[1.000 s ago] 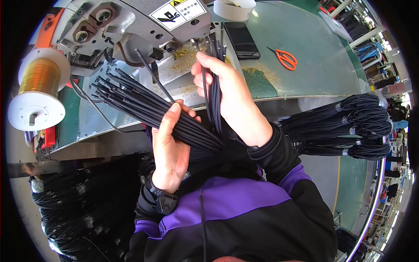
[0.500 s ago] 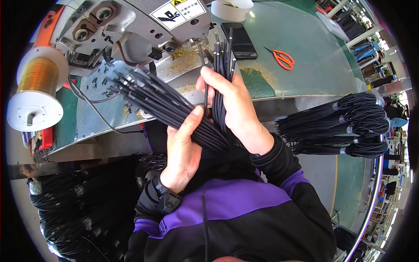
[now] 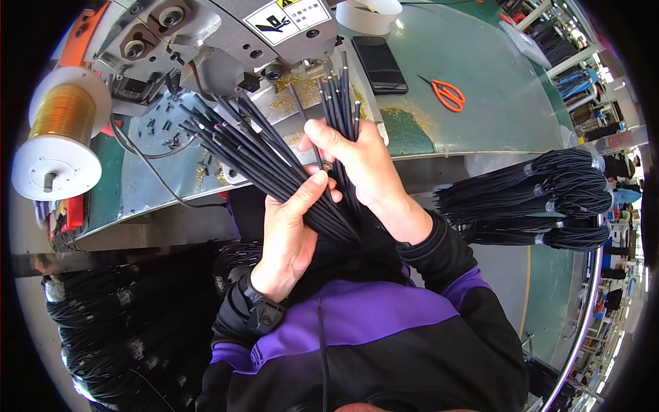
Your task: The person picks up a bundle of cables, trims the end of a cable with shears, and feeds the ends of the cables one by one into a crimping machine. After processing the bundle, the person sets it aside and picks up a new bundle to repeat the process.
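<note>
My left hand (image 3: pixel 285 230) is closed around a thick bundle of black cords (image 3: pixel 250 154), its thumb lying on top and the cut ends fanned toward the upper left. Beside it, my right hand (image 3: pixel 367 161) grips a smaller bunch of black cords (image 3: pixel 336 103) that points away from me, some with pale tips. A single black cord (image 3: pixel 299 106) stands apart between the two bunches, pinched near my right thumb. Fingertips of both hands meet close to that cord. The lower lengths of the cords are hidden by my hands and dark clothing.
A metal machine (image 3: pixel 226 41) stands over the table (image 3: pixel 473 117), with a spool of gold-coloured strip (image 3: pixel 63 122) at left. Brassy scraps and black offcuts (image 3: pixel 161 125) litter its base. A phone (image 3: pixel 379 65), orange-handled scissors (image 3: pixel 447 95) and hanging cord bundles (image 3: pixel 542 199) are rightward.
My right hand has shifted slightly left and down with its bunch. The single cord now leans left. The left bundle's ends have moved a little right, and more left fingertips show.
</note>
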`<state>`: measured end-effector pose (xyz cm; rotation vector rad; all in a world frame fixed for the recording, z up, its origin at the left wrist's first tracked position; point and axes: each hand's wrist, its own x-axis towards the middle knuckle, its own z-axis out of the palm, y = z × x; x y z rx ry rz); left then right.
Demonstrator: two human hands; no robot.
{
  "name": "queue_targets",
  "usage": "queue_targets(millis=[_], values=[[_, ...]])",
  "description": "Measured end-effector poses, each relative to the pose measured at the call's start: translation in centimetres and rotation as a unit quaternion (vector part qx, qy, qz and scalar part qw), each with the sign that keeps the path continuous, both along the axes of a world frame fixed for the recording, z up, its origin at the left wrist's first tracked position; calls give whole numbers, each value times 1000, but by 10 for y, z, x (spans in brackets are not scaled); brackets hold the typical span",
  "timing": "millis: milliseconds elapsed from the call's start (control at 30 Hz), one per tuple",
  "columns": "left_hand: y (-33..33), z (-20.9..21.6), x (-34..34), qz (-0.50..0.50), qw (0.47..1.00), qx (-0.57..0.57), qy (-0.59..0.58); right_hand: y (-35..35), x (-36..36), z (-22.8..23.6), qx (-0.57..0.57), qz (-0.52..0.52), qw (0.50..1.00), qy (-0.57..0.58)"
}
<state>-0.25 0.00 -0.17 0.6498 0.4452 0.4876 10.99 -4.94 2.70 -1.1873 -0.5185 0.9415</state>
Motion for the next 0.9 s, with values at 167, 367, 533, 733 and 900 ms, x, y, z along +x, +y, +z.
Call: queue_targets(millis=[167,367,533,733,900], values=[[-2,4,6,23,1000,-15,1,-4,0,8,13,-47,998,39],[11,14,0,110,992,-52,-31,26,17,0,34,-98,985,141],[10,8,-2,81,996,-25,4,27,10,3,52,-108,987,108],[-3,-1,3,23,1000,-6,12,0,0,-8,-6,-19,999,-44],[0,-4,5,35,999,6,3,-8,-10,-16,18,-22,999,-20]])
